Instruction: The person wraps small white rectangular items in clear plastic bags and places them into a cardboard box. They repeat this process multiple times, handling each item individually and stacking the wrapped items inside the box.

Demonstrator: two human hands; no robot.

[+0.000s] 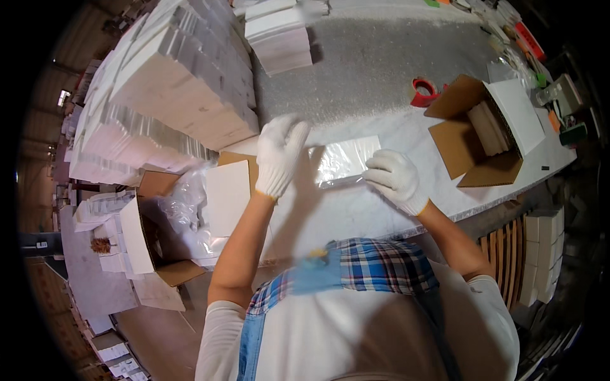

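"Fingers first, quickly: how did yours stand?"

"Right hand, gloved in white knit: fingers bent, close together, and right there at the right edge of a flat white packet in clear wrap! Touching it, yes; whether they pinched that edge, I couldn't tell."

"And the other side?"

"Left hand, gloved too, just left of the packet and apart from it. Fingers loose, lightly curved, gripping nothing that I could see."

"So where was the packet?"

"Flat on the pale surface, out in front of me, between my two hands, its wrap catching the light!"

"What else stood around?"

"Over on my right, an open carton, white outside, brown inside, with pale slabs inside; near it, a red tape dispenser. On my left, a second open carton, crumpled clear plastic bunched at its mouth. And beyond that, tall white stacks crowded my left side!"
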